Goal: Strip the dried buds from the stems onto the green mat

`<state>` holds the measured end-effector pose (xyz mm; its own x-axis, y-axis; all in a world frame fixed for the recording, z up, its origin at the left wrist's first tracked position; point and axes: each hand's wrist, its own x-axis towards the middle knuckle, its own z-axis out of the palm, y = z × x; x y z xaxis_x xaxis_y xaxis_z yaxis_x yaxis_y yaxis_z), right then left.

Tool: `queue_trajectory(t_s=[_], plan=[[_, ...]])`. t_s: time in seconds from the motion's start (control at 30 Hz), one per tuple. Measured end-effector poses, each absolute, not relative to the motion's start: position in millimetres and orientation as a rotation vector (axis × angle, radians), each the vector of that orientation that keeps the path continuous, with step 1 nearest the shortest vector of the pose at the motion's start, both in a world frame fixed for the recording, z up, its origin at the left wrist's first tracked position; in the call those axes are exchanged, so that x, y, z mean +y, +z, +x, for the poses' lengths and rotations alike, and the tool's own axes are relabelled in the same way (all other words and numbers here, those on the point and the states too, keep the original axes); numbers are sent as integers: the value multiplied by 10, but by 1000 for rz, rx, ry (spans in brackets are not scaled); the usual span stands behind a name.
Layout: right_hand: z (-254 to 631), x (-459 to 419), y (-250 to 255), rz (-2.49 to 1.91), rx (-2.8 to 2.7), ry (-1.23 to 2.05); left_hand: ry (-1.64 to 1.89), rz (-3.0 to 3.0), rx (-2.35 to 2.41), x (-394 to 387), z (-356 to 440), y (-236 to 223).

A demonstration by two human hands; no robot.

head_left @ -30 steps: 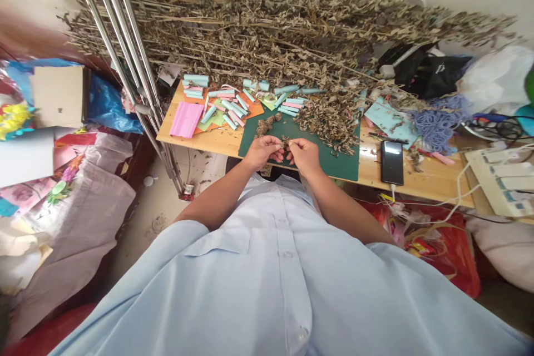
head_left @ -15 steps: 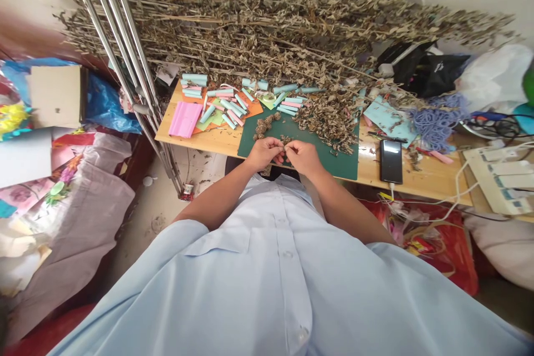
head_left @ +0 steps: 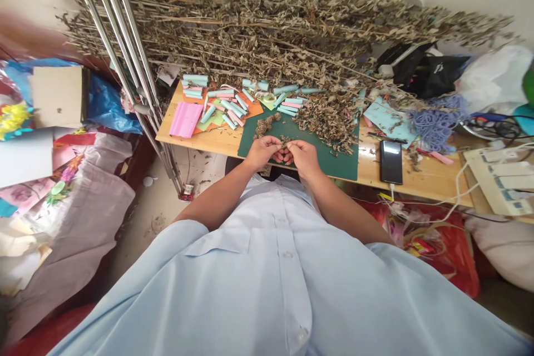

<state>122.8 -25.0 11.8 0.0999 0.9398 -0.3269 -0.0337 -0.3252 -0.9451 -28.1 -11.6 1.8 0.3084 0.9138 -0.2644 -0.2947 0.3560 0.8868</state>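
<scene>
My left hand (head_left: 262, 153) and my right hand (head_left: 305, 157) meet over the near edge of a green cutting mat (head_left: 344, 168). Thumbs and fingers of both are closed in a pinch on a small bit of dried leaves (head_left: 286, 142), mostly covered by the fingertips. Just beyond my left hand lie brown, crumbly-looking clumps (head_left: 267, 124). A loose heap of dried leaves (head_left: 329, 119) covers the mat's right side, beyond my right hand.
Long dried plant stalks (head_left: 258, 28) spread along the wall. Small blue and pink paper rolls (head_left: 231, 108) lie on the table at left. To the right are a phone (head_left: 391, 161) on a cable, purple cord (head_left: 440, 122) and a power strip (head_left: 500, 178). Metal poles (head_left: 125, 50) stand at left.
My hands have shifted slightly, with the fingers curled closer together beneath the pinch. A little more of the dried bit shows above the fingertips.
</scene>
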Motion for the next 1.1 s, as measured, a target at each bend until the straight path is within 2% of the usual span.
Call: queue_trajectory(t_s=[0.3,0.53,0.77,1.1], plan=[[1279,-280,146,-1518,-1208,1227,931,881,866,-107,-286,-23],[1299,-296,117,-1587,-1567,916,943,893,948,-106,-247,-14],[1322,-246,78,-1640,-1394,980,961,858,925,-114,-266,-10],[1424,-217,51,-1611,-1540,789,937,811,833,-90,-288,-19]])
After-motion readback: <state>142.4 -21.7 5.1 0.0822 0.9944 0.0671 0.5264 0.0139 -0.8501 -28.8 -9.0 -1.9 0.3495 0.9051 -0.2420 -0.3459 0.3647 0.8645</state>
